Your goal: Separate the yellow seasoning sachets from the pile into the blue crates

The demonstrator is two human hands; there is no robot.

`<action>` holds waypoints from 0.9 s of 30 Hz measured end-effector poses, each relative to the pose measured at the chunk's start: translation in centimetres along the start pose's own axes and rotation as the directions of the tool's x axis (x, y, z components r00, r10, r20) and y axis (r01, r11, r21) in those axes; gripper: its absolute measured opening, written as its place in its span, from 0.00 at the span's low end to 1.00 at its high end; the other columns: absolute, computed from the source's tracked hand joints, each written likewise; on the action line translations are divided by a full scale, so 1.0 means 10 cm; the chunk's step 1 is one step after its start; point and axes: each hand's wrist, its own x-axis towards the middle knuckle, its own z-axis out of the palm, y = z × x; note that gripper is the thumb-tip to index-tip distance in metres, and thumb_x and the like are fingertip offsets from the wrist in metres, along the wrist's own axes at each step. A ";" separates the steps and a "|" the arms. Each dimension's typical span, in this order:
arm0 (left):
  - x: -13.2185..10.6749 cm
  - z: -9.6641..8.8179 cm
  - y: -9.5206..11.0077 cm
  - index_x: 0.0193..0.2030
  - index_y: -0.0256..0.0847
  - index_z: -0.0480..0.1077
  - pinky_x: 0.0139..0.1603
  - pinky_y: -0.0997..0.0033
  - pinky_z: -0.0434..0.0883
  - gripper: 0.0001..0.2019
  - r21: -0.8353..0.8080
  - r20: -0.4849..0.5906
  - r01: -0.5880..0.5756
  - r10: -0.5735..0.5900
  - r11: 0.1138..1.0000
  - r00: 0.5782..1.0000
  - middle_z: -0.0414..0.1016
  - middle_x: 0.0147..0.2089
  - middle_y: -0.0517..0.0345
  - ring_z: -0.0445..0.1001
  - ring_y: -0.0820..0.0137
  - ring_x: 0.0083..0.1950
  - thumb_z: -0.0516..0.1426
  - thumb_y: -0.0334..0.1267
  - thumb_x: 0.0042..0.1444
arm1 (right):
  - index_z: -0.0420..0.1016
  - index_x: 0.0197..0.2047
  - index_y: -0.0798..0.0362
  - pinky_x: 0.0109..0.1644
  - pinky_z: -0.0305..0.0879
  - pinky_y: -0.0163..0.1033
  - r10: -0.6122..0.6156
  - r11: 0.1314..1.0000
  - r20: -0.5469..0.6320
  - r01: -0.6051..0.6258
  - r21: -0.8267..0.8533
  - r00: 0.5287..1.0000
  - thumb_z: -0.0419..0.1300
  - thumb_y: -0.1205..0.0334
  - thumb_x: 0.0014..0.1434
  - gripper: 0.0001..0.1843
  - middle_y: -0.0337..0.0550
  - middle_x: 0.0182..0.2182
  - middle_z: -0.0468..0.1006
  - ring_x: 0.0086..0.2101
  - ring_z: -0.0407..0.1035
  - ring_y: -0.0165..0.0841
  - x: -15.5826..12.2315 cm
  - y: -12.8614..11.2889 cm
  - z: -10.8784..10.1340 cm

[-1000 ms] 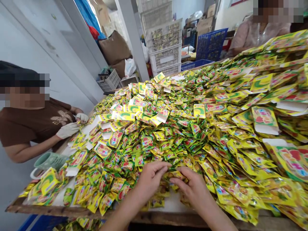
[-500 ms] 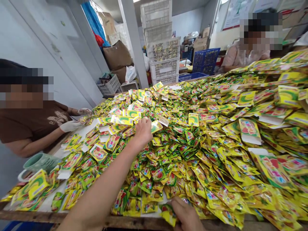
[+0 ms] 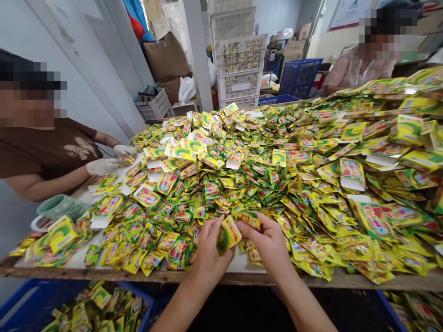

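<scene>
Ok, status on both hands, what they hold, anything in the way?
Left hand gripping small yellow-green box. Right hand pinching at least one sachet, close beside it. Heaped sachets just beyond; nothing visibly blocking either hand.

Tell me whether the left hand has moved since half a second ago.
Yes: the left hand has drawn back across the heap toward the near table edge, and now holds a box.

Head-worn view, forward (and downward)
</scene>
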 end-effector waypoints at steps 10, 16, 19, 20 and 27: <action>0.04 0.02 -0.05 0.45 0.36 0.72 0.42 0.70 0.68 0.20 -0.624 0.389 0.316 -0.067 0.714 0.919 0.75 0.38 0.55 0.71 0.66 0.40 0.66 0.42 0.47 | 0.76 0.37 0.51 0.43 0.65 0.39 -0.314 0.775 0.311 0.431 -0.462 0.897 0.63 0.65 0.54 0.06 0.42 0.34 0.76 0.38 0.70 0.36 -0.01 -0.26 -0.10; 0.01 0.01 -0.08 0.36 0.36 0.72 0.38 0.73 0.64 0.14 -0.642 0.349 0.353 -0.151 0.680 0.925 0.70 0.31 0.60 0.67 0.69 0.36 0.64 0.44 0.48 | 0.67 0.25 0.52 0.32 0.58 0.35 -0.218 0.536 0.363 0.422 -0.731 0.906 0.60 0.70 0.54 0.08 0.38 0.27 0.67 0.30 0.64 0.32 -0.05 -0.08 -0.12; -0.04 0.00 -0.05 0.33 0.36 0.71 0.31 0.76 0.60 0.13 -0.569 0.318 0.336 -0.176 0.751 0.932 0.64 0.26 0.64 0.62 0.73 0.30 0.62 0.45 0.50 | 0.66 0.24 0.52 0.33 0.58 0.35 -0.107 0.467 0.379 0.383 -0.797 0.919 0.59 0.74 0.52 0.09 0.38 0.27 0.67 0.31 0.65 0.31 -0.07 -0.11 -0.12; -0.05 0.00 -0.04 0.32 0.36 0.71 0.31 0.76 0.59 0.13 -0.541 0.304 0.325 -0.180 0.776 0.935 0.63 0.26 0.64 0.61 0.73 0.29 0.63 0.45 0.49 | 0.67 0.24 0.53 0.34 0.58 0.35 -0.071 0.430 0.403 0.393 -0.813 0.912 0.59 0.75 0.51 0.09 0.38 0.28 0.68 0.31 0.66 0.31 -0.07 -0.14 -0.10; -0.08 -0.04 -0.05 0.44 0.37 0.74 0.40 0.71 0.66 0.17 -0.617 0.348 0.346 -0.149 0.706 0.925 0.73 0.34 0.57 0.69 0.65 0.39 0.62 0.45 0.51 | 0.71 0.42 0.52 0.36 0.60 0.36 -0.024 0.414 0.547 0.507 -0.756 0.837 0.59 0.73 0.55 0.12 0.41 0.33 0.74 0.35 0.68 0.34 -0.05 -0.30 -0.05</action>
